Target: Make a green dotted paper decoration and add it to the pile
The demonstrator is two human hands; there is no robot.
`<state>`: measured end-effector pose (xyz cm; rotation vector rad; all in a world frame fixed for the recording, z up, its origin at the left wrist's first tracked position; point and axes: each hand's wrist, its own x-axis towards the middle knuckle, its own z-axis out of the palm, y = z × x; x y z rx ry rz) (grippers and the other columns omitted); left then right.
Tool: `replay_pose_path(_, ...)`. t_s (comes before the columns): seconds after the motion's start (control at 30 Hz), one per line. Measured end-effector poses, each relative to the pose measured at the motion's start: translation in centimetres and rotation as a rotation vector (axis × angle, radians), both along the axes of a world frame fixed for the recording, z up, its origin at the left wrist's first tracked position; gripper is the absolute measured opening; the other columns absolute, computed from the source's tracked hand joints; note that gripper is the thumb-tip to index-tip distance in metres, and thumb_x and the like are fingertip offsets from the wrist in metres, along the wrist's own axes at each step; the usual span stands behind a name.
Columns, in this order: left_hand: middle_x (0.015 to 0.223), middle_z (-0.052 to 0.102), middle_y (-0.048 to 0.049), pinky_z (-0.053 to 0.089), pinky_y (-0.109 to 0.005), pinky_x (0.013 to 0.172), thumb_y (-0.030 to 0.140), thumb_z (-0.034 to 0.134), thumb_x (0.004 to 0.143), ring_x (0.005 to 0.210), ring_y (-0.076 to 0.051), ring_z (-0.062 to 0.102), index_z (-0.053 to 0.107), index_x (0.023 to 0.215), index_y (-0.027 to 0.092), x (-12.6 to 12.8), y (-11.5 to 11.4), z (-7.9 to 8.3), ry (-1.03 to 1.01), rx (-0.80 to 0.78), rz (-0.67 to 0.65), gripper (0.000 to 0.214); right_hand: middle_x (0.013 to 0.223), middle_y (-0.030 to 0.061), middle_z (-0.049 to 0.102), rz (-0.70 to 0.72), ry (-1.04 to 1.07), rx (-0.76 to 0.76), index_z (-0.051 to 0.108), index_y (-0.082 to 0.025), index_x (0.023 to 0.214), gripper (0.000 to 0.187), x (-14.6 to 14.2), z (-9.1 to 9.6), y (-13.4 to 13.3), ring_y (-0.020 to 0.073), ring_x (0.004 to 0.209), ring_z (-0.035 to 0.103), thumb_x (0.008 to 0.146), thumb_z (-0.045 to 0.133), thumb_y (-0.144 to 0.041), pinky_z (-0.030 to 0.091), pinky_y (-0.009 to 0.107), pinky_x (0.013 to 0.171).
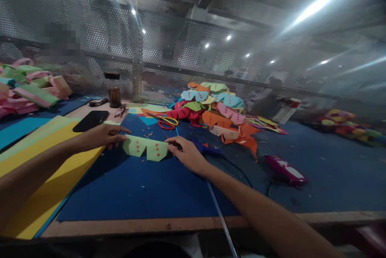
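Observation:
A light green paper cut-out (145, 148), shaped like a pair of glasses and dotted with small orange squares, is held over the blue mat (144, 193). My left hand (110, 136) pinches its left end, and my right hand (188, 154) grips the right end between thumb and fingers. Small orange paper bits lie just behind it. Farther back rest scissors with red and yellow handles (167, 122). Partly hidden behind my right hand is a blue tool (211, 150) with a black cord. A long translucent rod (217, 209) passes under my right forearm.
Similar colourful paper cut-outs (221, 119) are heaped at the back. Yellow sheets (60, 165), a black phone (91, 121) and a dark-lidded jar (114, 93) are on the left. A magenta device (285, 170) lies right. Metal mesh (177, 56) stands behind the table.

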<state>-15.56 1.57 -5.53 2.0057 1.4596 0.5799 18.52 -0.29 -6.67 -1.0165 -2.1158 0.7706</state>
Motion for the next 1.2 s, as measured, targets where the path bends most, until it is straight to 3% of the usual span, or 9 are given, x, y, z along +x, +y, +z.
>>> replay_pose_path(0.13, 0.073, 0.074, -0.0043, 0.053, -0.03, 0.061, 0.065, 0.055, 0.084, 0.065, -0.022, 0.069, 0.073, 0.121, 0.023, -0.28, 0.17, 0.04, 0.032, 0.094, 0.053, 0.059, 0.102, 0.0058, 0.069, -0.007, 0.001, 0.012, 0.069, -0.021, 0.111, 0.019, 0.01, 0.0, -0.02, 0.019, 0.091, 0.063, 0.097, 0.058, -0.026, 0.049, 0.03, 0.078)
replay_pose_path(0.3, 0.099, 0.078, -0.0079, 0.054, -0.035, 0.076, 0.061, 0.057, 0.082, 0.086, -0.027, 0.071, 0.077, 0.11, 0.023, -0.41, 0.66, -0.5, 0.05, 0.177, 0.071, 0.051, 0.102, 0.006, 0.069, -0.004, -0.004, 0.023, 0.069, -0.021, 0.111, 0.019, 0.04, -0.05, -0.01, 0.019, 0.092, 0.063, 0.097, 0.058, -0.026, 0.049, 0.029, 0.077)
replay_pose_path(0.6, 0.11, 0.08, -0.0081, 0.054, -0.036, 0.093, 0.064, 0.055, 0.081, 0.106, -0.03, 0.071, 0.077, 0.109, 0.022, -0.06, 0.67, -0.26, 0.002, 0.168, 0.035, 0.055, 0.103, 0.0061, 0.07, -0.01, -0.003, 0.028, 0.07, -0.021, 0.111, 0.019, 0.09, -0.04, 0.04, 0.019, 0.091, 0.064, 0.096, 0.058, -0.026, 0.05, 0.03, 0.078)
replay_pose_path(1.07, 0.105, 0.08, -0.0086, 0.054, -0.037, 0.09, 0.054, 0.058, 0.083, 0.104, -0.03, 0.072, 0.074, 0.112, 0.02, -0.25, 0.6, -0.16, 0.013, 0.181, 0.055, 0.048, 0.101, 0.0062, 0.069, -0.022, -0.007, 0.035, 0.069, -0.019, 0.112, 0.021, 0.21, -0.01, 0.22, 0.0178, 0.086, 0.064, 0.097, 0.057, -0.027, 0.05, 0.03, 0.076)
replay_pose_path(1.2, 0.1, 0.081, -0.0086, 0.055, -0.036, 0.087, 0.052, 0.056, 0.084, 0.095, -0.028, 0.074, 0.072, 0.112, 0.019, -0.24, 0.77, -0.57, 0.004, 0.184, 0.073, 0.047, 0.1, 0.0058, 0.069, -0.02, -0.014, 0.038, 0.069, -0.02, 0.108, 0.018, 0.12, -0.1, 0.31, 0.0178, 0.084, 0.064, 0.096, 0.058, -0.027, 0.05, 0.03, 0.075)
